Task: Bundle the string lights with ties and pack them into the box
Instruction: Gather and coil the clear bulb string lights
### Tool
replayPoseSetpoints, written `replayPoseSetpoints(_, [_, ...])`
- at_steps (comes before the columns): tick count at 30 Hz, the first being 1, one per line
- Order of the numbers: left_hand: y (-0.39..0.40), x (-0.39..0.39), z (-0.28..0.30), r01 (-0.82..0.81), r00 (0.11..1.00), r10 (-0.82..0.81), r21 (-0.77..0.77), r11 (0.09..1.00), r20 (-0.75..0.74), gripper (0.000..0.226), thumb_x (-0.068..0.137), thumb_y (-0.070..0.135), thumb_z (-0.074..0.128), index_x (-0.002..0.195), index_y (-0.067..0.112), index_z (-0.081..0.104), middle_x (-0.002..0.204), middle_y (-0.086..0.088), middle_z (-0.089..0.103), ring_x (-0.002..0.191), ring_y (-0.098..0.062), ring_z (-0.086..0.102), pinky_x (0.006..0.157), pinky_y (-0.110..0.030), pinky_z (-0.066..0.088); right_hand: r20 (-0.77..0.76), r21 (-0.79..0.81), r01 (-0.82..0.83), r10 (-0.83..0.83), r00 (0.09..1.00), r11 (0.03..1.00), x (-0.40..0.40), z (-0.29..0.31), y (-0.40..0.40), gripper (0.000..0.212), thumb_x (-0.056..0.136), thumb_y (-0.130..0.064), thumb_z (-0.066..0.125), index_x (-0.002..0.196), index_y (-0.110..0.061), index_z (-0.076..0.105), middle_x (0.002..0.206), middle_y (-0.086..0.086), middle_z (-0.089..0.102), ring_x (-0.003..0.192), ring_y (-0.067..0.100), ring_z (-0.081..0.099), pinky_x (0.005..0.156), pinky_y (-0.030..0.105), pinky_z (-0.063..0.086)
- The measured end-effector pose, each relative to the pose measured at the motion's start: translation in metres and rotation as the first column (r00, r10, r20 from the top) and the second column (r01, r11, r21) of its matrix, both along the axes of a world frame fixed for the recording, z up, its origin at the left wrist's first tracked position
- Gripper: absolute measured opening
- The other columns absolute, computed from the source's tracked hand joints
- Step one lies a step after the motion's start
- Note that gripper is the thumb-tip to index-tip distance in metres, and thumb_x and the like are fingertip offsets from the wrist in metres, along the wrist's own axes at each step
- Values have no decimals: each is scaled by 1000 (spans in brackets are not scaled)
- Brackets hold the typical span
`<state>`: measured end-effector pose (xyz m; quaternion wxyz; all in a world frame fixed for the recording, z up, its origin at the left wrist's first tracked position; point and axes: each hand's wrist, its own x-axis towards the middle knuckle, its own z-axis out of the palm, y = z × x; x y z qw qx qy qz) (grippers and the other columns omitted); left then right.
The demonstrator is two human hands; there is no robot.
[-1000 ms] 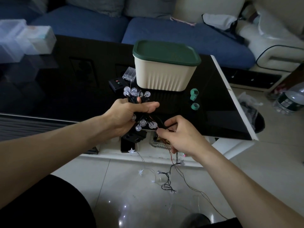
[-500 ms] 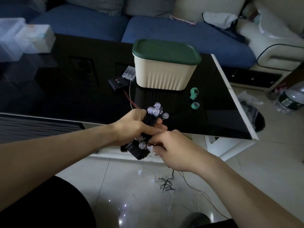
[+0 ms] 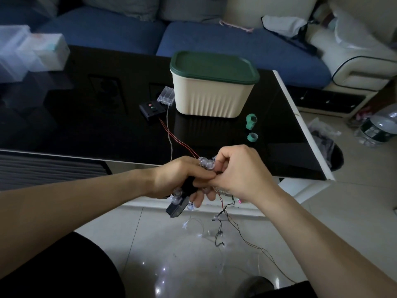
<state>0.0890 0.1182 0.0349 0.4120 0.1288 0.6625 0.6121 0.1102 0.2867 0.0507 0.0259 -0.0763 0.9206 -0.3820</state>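
Note:
My left hand [image 3: 182,179] grips a coiled bundle of string lights [image 3: 206,164] with clear round bulbs, just over the table's near edge. My right hand [image 3: 238,171] pinches the same bundle from the right, its fingers curled over the bulbs. A black battery pack [image 3: 177,208] hangs below my left hand. Loose wire with star bulbs [image 3: 221,229] trails down to the floor. The cream box with a green lid [image 3: 212,84] stands shut on the black table [image 3: 86,125]. Two green tie rolls [image 3: 251,120] [image 3: 251,137] lie to the right of the box.
A black controller [image 3: 151,108] and a clear battery case [image 3: 166,96] lie left of the box, with red wires running towards my hands. Clear plastic containers [image 3: 28,54] sit at the table's far left. A blue sofa [image 3: 236,44] is behind; a water bottle [image 3: 380,125] lies on the floor.
Both hands have come together at the table's near edge. My right hand rose from the loose wire below the bundle and now closes over the bulbs at its top.

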Motion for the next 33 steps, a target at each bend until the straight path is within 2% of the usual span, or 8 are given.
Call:
replayPoseSetpoints(3, [-3,4,2,32,998,-36,-67,997,-58,44,101,30,46,82,-8,60,53,-7,60,42,-17,52,38,-19,38,100,-18,-58,60,993,998,-5,0,9,36,60,-42,94,70,-20,66,54,-14,60,48,-3,52,50,14,43])
replayPoseSetpoints(8, [-12,1,0,27,990,-40,-97,995,-137,44,90,36,67,64,1,61,52,-11,56,44,-17,51,52,-26,44,238,-40,-221,224,945,974,-13,3,33,22,77,-37,84,83,-20,71,74,0,73,68,18,69,69,35,58])
replayPoseSetpoints(12, [-12,-2,1,-23,987,13,-61,998,-159,45,87,31,68,57,-2,57,50,-12,55,46,-18,53,60,-29,49,268,7,-154,147,952,988,-15,2,40,29,85,-47,73,84,-18,70,69,-3,74,61,7,67,64,26,51])
replayPoseSetpoints(16, [-13,-6,1,-53,996,54,21,998,-70,30,87,22,66,66,-1,67,63,-14,65,62,-21,62,66,-27,51,279,33,-138,124,952,990,-15,1,41,33,89,-51,65,82,-19,70,66,0,74,62,13,65,74,41,55])
replayPoseSetpoints(21, [-18,-10,2,-71,994,58,146,987,88,16,83,-3,63,97,-8,67,96,-26,72,84,-31,72,73,-31,58,178,-32,-90,94,979,995,-14,0,34,33,90,-47,68,79,-16,70,62,-1,69,58,9,61,66,35,52])
replayPoseSetpoints(24, [-16,-9,6,-170,980,142,213,962,138,19,76,-13,50,89,-5,60,91,-24,73,78,-28,74,65,-28,58,172,-40,-33,39,984,999,-18,-3,32,51,88,-59,62,79,-9,66,68,-1,58,61,8,55,64,32,46])
replayPoseSetpoints(27, [-16,-12,6,-241,963,200,247,939,179,25,73,-15,39,79,3,55,90,-21,72,79,-27,73,66,-26,58,392,-131,-29,79,917,991,-18,-6,30,64,85,-71,57,86,-7,64,78,10,65,71,19,67,70,35,57])
replayPoseSetpoints(33, [-15,-16,10,-496,856,415,262,827,310,33,73,-17,31,71,14,42,95,-17,75,87,-26,74,73,-24,58,465,-81,-95,122,877,992,-15,-13,29,28,102,-42,52,104,-15,62,76,4,75,66,16,69,67,30,50])
